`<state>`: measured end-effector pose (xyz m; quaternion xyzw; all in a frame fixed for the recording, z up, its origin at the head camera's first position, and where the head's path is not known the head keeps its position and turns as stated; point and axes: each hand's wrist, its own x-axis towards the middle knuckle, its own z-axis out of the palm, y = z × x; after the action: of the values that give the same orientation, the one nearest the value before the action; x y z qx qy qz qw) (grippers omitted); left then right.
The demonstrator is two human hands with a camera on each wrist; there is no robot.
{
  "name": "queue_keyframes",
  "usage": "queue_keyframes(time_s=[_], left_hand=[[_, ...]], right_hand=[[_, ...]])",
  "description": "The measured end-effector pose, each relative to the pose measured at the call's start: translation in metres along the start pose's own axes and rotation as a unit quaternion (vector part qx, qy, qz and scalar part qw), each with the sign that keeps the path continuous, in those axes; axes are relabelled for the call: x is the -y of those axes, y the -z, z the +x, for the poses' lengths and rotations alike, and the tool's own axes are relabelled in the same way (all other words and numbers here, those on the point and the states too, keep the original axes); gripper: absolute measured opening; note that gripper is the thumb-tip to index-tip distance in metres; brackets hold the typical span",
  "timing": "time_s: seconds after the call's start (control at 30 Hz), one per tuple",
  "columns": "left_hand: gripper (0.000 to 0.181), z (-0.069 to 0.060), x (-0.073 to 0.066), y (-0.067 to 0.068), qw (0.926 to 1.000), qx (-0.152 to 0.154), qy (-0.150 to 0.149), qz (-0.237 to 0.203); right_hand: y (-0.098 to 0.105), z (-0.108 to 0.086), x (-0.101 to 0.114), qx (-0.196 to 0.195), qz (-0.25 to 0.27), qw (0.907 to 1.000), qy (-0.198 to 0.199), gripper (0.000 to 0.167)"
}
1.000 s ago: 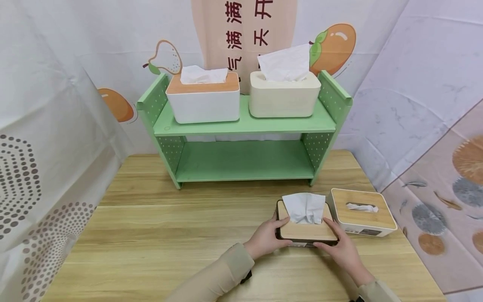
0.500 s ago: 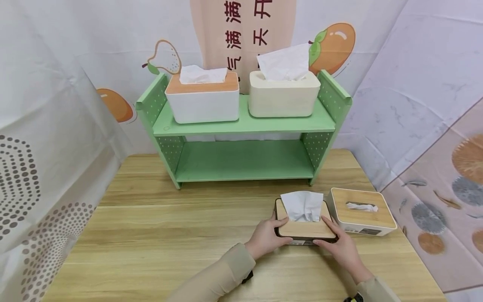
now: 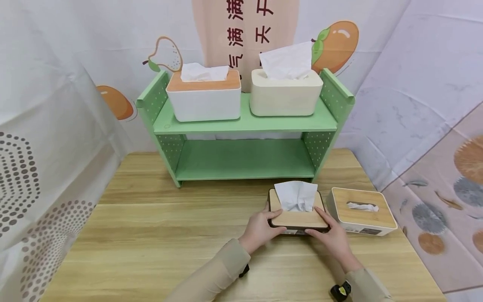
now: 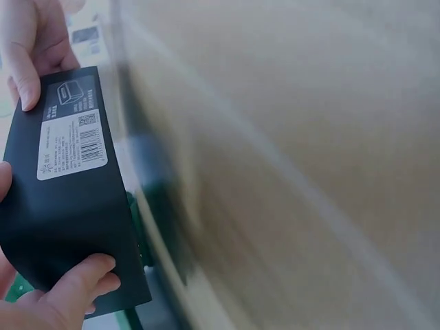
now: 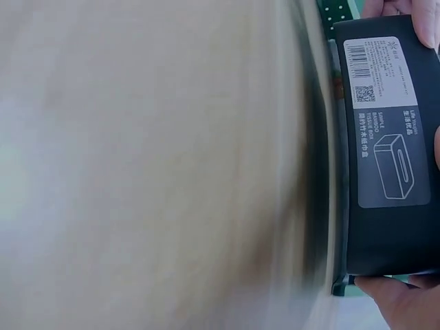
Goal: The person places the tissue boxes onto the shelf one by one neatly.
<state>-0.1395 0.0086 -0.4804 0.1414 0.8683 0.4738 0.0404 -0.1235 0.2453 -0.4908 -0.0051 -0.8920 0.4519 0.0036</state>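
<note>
A black tissue box [image 3: 298,219] with a pale wooden lid and a white tissue standing out of its slot is held between both hands. My left hand [image 3: 260,228] grips its left end, thumb toward the front side and fingers at the lid's edge. At the right end, my right hand [image 3: 332,237] grips it the same way. The black side [image 4: 75,213] with its printed label shows in the left wrist view; in the right wrist view, the same label [image 5: 385,124] faces the camera. The box appears slightly raised, as a gap shows beneath it in the wrist views.
Right of the hands sits a white tissue box [image 3: 364,205] with a wooden lid. Behind stands a green two-tier shelf [image 3: 245,159]; its top bears a white tissue box [image 3: 205,102] with a wooden lid and a cream one [image 3: 286,98]. All rest on a wooden table [image 3: 151,243].
Both hands have moved the black tissue box a little leftward and toward the shelf, opening a gap from the white box on the right. The other boxes stay in place.
</note>
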Motion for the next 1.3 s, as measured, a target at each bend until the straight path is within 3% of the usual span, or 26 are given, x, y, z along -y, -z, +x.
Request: queue_keyframes(time_s=[0.27,0.47,0.7,0.93,1.3], left_hand=[[0.053,-0.001,0.002,0.015,0.9998,-0.009,0.018,0.009],[0.054,-0.007,0.01,0.036,0.9987,-0.032,0.039,0.004],[0.053,-0.012,0.018,0.058,0.9978,-0.049,0.043,-0.008],[0.054,-0.026,0.027,0.083,0.9964,-0.061,0.058,-0.006],[0.054,-0.042,0.043,0.121,0.991,-0.1,0.079,-0.043]], right_hand=[[-0.011,0.006,0.01,-0.002,0.022,0.9997,0.008,0.076],[-0.028,0.018,0.026,0.001,0.024,0.999,0.038,0.075],[-0.044,0.027,0.046,0.019,0.048,0.9982,0.029,0.076],[-0.067,0.025,0.062,0.03,0.083,0.9954,0.039,0.074],[-0.096,0.033,0.09,0.045,0.136,0.9836,0.11,0.068]])
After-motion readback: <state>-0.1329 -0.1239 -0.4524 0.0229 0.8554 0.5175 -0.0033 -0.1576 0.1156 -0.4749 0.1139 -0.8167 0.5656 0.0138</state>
